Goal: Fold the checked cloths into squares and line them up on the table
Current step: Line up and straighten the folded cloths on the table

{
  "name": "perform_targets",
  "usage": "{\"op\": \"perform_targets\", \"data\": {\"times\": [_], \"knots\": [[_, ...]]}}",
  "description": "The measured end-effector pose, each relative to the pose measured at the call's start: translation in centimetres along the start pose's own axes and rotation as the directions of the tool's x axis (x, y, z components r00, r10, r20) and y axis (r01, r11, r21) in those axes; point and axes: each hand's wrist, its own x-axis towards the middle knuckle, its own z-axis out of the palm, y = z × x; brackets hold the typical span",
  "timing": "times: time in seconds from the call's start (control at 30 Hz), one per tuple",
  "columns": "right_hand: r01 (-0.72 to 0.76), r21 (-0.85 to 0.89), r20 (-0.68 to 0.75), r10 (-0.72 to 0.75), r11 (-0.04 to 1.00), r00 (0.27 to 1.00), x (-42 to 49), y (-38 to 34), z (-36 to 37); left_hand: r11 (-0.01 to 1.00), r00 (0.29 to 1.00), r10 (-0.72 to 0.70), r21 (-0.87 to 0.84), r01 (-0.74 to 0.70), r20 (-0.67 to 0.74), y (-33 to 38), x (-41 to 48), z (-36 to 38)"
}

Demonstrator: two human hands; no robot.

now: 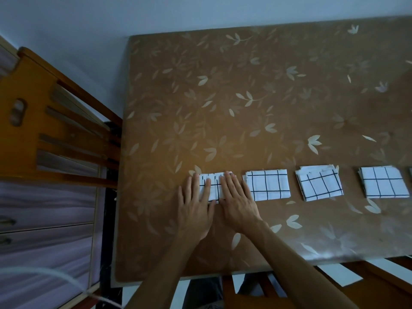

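My left hand and right hand lay flat, side by side, on the leftmost cloth, toward the near left part of the table. To its right, three more cloths sat in a row on the table, each apart from its neighbour: the second cloth just beside my right hand, then the third cloth, then the fourth cloth farthest right. A chair stood at the table's left side, with a drawer unit nearer me, also left of the table.

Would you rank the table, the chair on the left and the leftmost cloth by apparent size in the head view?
1. Table, largest
2. Chair
3. Leftmost cloth, smallest, though left hand and right hand partly cover it
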Motion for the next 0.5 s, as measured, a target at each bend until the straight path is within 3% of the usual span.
{"op": "perform_targets", "data": {"times": [0.27,0.5], "knots": [[0.021,-0.066,-0.012,-0.021,0.998,1.0,-0.1,-0.2,-0.8,0.997,0.998,-0.047,-0.063,0.044,-0.037,1.3,-0.5,-0.1],[-0.002,0.158,-0.074,0.014,0.987,0.997,-2.1,0.6,-2.7,0.995,0.993,-0.03,-0.099,0.019,-0.118,1.6,-1.1,-1.3]]}}
